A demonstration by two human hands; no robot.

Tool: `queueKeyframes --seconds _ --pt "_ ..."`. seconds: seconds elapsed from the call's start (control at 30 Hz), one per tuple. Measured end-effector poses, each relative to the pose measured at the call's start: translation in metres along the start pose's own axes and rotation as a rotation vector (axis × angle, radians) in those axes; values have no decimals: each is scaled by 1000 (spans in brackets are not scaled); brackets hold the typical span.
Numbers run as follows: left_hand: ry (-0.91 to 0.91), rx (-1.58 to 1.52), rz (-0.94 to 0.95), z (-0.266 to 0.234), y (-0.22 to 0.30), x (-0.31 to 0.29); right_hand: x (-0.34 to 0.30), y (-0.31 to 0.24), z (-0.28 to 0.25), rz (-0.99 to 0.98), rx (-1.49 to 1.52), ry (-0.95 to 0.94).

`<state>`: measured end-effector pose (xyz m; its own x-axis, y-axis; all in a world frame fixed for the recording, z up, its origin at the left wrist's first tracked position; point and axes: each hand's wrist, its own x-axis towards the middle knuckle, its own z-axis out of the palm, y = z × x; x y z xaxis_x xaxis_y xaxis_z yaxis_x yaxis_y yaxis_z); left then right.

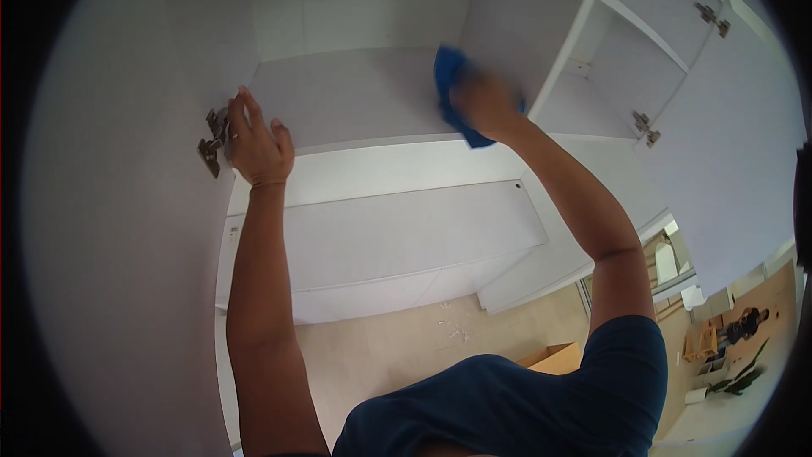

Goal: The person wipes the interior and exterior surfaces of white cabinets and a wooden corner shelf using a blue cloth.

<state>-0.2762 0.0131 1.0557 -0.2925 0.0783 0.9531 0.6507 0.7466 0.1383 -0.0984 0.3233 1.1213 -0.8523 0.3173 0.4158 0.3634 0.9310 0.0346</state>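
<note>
A blue cloth lies bunched under my right hand, pressed to the right part of a white cabinet shelf. That hand is smeared by motion, but its fingers are over the cloth. My left hand is raised at the shelf's left front corner, fingers stretched out and holding nothing. Its fingertips rest against or very near the cabinet's left side wall, next to a metal hinge. Whether they touch the wall I cannot tell.
Open cabinet doors stand at the left and right. A divider separates the right compartment. Below are a white counter, small scraps on the floor and a cardboard box. Another person is far right.
</note>
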Motion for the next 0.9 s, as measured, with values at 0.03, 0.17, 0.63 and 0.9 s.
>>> queueKeyframes --seconds 0.03,0.17,0.63,0.9 --pt "-12 5 2 3 6 0 15 12 31 41 10 -89" --pt "-2 -65 14 6 8 2 111 -6 62 214 97 -319" --pt "39 -59 68 14 19 8 252 -178 118 -286 -3 -318" --pt "81 -55 109 10 16 6 255 -198 123 -266 5 -272"
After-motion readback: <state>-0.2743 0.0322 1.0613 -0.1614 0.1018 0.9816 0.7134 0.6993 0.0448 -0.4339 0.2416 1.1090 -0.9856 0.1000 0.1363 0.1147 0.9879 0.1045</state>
